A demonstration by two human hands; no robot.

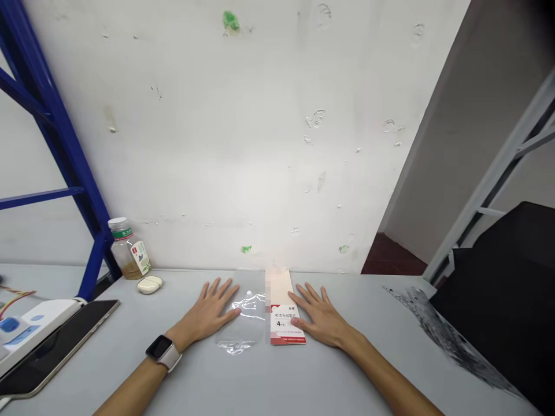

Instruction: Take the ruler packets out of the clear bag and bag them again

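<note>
Both my hands lie flat on the pale grey table [243,381], fingers spread. My left hand [208,312] has its thumb against a clear plastic sleeve [243,323], which lies crumpled and shiny. My right hand [316,315] rests with its fingertips on the right edge of a red and white paper packet [284,315] with Chinese print. The packet's far end is a plain cream strip, and part of it is blurred out. The sleeve and packet lie side by side between my hands. A black smartwatch [161,349] sits on my left wrist.
A glass jar [128,251] with a green lid and a small cream case [150,284] stand at the back left, near a blue metal rack [56,133]. A power strip [34,329] lies on a dark tablet [56,346]. A black object [498,300] fills the right side.
</note>
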